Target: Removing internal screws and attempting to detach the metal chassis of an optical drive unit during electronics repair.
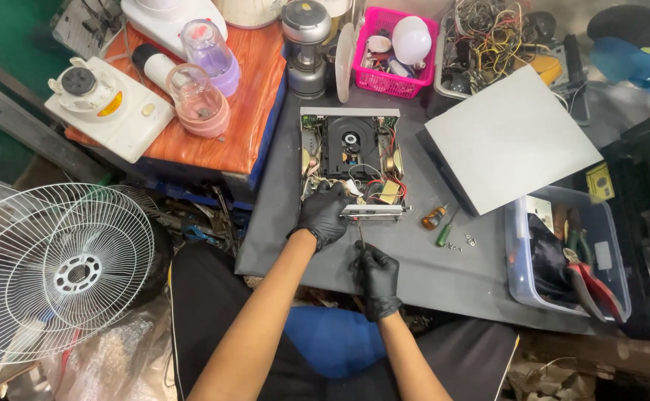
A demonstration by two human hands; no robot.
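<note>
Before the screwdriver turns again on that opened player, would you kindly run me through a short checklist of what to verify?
1. Left hand steadies the opened disc player at its front left corner: ok.
2. Right hand grips the screwdriver upright, tip at the front panel: ok.
3. Tip seated in a screw head: cannot tell, too small to see.
4. Removed grey cover lies to the right, apart from the player: ok.
5. Loose screws lie unboxed on the dark table beside two spare screwdrivers: not ok.
6. Wires inside the player kept away from the tip: cannot tell.
</note>
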